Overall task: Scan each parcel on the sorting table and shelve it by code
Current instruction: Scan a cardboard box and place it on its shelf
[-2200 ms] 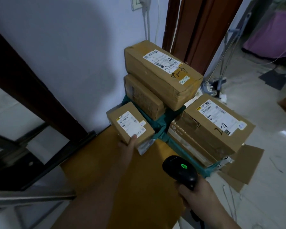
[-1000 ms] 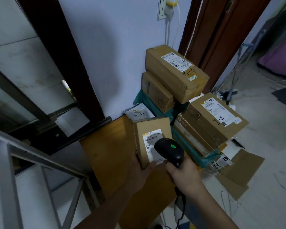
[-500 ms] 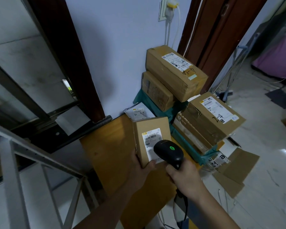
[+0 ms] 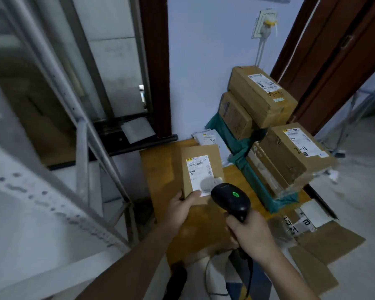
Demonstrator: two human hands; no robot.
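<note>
My left hand (image 4: 180, 210) grips the lower edge of a small cardboard parcel (image 4: 198, 163), thumb on its white label, and holds it above the wooden table (image 4: 158, 169). My right hand (image 4: 251, 233) grips a black handheld scanner (image 4: 231, 199) with a green light lit, its head pointing at the label's lower right. A pale spot of light lies on the label there. More parcels stack at the table's right: a top box (image 4: 262, 94), a box marked 2-4 (image 4: 294, 152), another box (image 4: 234, 115) beneath.
A metal shelf frame (image 4: 82, 152) stands at left, close to the table. A flat white mailer (image 4: 206, 137) lies behind the held parcel. Flattened cardboard (image 4: 325, 252) lies on the floor at lower right. A wall socket (image 4: 265, 23) with cables hangs above the stack.
The view has swung left toward the shelf frame. The parcel has turned so its label faces up, and the scanner has stayed over the label's lower right.
</note>
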